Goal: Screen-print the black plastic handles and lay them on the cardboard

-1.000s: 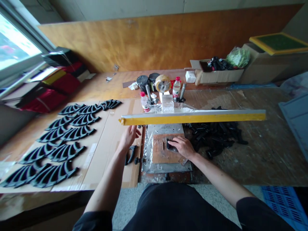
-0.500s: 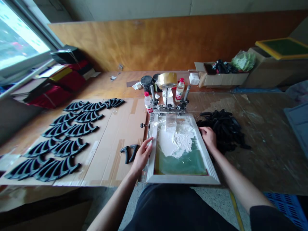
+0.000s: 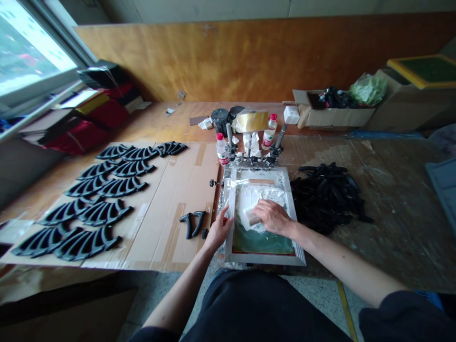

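Observation:
A metal-framed screen (image 3: 299, 259) with green mesh lies in front of me, hinged to clamps (image 3: 253, 160) at its back. White paste (image 3: 276, 192) is spread over the upper part of the mesh. My right hand (image 3: 274, 217) is closed on a pale, flat scraper (image 3: 251, 217) that touches the paste. At the screen's left edge, my left hand (image 3: 219, 230) rests with fingers bent round the frame. Two black curved parts (image 3: 192, 224) lie on cardboard just left of that hand.
Rows of black curved parts (image 3: 103, 213) cover the cardboard (image 3: 167, 190) at left. A heap of black parts (image 3: 329, 194) lies right of the screen. Two red-capped bottles (image 3: 269, 133), black jars (image 3: 220, 118) and a tape roll (image 3: 252, 121) stand behind the clamps.
My right hand has left the frame's right edge and moved over the mesh, taking hold of the scraper. The frame appears lower. My left hand stays at the left edge.

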The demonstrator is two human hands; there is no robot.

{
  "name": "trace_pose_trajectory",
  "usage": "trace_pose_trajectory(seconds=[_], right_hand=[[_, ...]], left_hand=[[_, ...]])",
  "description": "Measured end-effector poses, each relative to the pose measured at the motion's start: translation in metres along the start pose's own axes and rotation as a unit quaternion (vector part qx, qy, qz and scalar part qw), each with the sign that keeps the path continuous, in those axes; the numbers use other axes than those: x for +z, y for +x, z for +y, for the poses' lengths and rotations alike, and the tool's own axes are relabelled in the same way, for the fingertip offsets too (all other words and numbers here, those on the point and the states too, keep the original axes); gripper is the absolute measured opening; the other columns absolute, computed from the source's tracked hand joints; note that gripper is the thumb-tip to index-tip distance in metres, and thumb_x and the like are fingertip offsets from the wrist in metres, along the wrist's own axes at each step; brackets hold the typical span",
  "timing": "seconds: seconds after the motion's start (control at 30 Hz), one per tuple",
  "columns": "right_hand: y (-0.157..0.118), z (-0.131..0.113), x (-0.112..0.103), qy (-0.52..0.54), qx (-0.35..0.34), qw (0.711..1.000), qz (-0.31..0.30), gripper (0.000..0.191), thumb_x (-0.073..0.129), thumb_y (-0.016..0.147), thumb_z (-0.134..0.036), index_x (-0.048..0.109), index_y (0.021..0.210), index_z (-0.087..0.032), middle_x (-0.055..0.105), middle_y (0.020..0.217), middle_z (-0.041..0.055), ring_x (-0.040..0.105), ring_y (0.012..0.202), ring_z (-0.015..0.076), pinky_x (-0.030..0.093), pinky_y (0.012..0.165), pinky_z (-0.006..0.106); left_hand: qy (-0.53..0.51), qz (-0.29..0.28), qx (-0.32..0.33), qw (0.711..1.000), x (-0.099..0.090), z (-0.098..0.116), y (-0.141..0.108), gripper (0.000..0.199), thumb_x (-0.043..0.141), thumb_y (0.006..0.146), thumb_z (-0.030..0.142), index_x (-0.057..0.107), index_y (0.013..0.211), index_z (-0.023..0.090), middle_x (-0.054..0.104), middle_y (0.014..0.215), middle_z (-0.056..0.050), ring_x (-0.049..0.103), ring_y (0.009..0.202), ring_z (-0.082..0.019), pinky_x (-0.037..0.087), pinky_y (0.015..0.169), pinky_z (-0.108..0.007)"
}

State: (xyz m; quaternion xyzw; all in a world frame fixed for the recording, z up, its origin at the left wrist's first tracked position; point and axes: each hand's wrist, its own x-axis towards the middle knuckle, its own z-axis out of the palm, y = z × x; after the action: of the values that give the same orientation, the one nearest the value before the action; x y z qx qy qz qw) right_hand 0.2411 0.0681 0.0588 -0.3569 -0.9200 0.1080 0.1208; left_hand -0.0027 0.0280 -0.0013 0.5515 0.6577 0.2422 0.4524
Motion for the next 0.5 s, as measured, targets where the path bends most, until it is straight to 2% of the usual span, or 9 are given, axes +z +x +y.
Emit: trace_pose_trajectory(seconds=[0.07,0.13,0.2,0.27,0.37,0.43,0.5], right_hand=[[-0.013,-0.002,-0.004,0.020,-0.060,0.998,-0.027,0.024,0.055,0.071,-0.001,0.065,0.085,-0.017,0.065,0.082,0.0056,0.056,0.085,0.0208,0.040,0.075,0.031],[-0.015,0.000,-0.009,0.047,-0.073,0.995,-0.046,0.022,0.057,0.070,-0.002,0.065,0.081,-0.019,0.064,0.078,0.0032,0.055,0.081,0.0192,0.040,0.073,0.029],[-0.011,0.003,-0.008,0.059,-0.044,0.997,-0.026,0.020,0.058,0.071,-0.003,0.065,0.079,-0.020,0.064,0.076,0.0016,0.055,0.080,0.0186,0.040,0.073,0.028],[-0.008,0.001,0.000,0.041,-0.012,0.999,0.028,0.022,0.056,0.074,-0.003,0.066,0.083,-0.020,0.066,0.082,0.0030,0.056,0.085,0.0200,0.042,0.076,0.030],[-0.016,-0.005,0.014,0.012,-0.025,0.996,0.081,0.028,0.052,0.077,-0.001,0.067,0.095,-0.017,0.068,0.096,0.0075,0.057,0.091,0.0217,0.043,0.080,0.033],[-0.024,-0.008,0.017,0.026,-0.047,0.996,0.070,0.027,0.053,0.078,-0.002,0.066,0.096,-0.017,0.068,0.097,0.0071,0.058,0.090,0.0207,0.044,0.080,0.032],[-0.023,-0.007,0.013,0.045,-0.044,0.997,0.048,0.020,0.058,0.079,-0.006,0.067,0.092,-0.019,0.068,0.088,0.0041,0.059,0.085,0.0194,0.045,0.077,0.031]], left_hand=[[-0.006,0.000,-0.003,1.000,0.001,-0.001,0.000,0.061,0.049,0.087,0.049,0.041,0.142,0.024,0.062,0.080,-0.001,0.056,0.068,-0.016,0.039,0.063,-0.026],[-0.013,0.006,-0.005,1.000,0.002,-0.001,0.000,0.060,0.050,0.087,0.049,0.043,0.141,0.023,0.063,0.082,-0.002,0.057,0.069,-0.016,0.039,0.062,-0.026],[-0.019,0.012,-0.006,1.000,0.001,0.000,-0.001,0.060,0.051,0.086,0.049,0.046,0.139,0.022,0.063,0.081,-0.002,0.057,0.069,-0.016,0.040,0.064,-0.026],[-0.028,0.013,-0.008,0.999,-0.001,0.002,-0.002,0.061,0.052,0.085,0.050,0.046,0.139,0.021,0.062,0.078,-0.001,0.057,0.068,-0.016,0.040,0.063,-0.026],[-0.048,0.006,-0.014,0.999,-0.002,0.004,-0.003,0.062,0.053,0.084,0.052,0.046,0.138,0.022,0.061,0.074,0.001,0.054,0.064,-0.015,0.038,0.059,-0.025],[-0.059,0.007,-0.017,0.998,-0.002,0.004,-0.003,0.062,0.054,0.083,0.052,0.047,0.137,0.023,0.062,0.075,0.001,0.054,0.064,-0.014,0.038,0.059,-0.024],[-0.064,0.007,-0.021,0.998,-0.002,0.005,-0.003,0.062,0.055,0.082,0.052,0.048,0.136,0.022,0.061,0.075,0.001,0.053,0.063,-0.013,0.037,0.057,-0.023]])
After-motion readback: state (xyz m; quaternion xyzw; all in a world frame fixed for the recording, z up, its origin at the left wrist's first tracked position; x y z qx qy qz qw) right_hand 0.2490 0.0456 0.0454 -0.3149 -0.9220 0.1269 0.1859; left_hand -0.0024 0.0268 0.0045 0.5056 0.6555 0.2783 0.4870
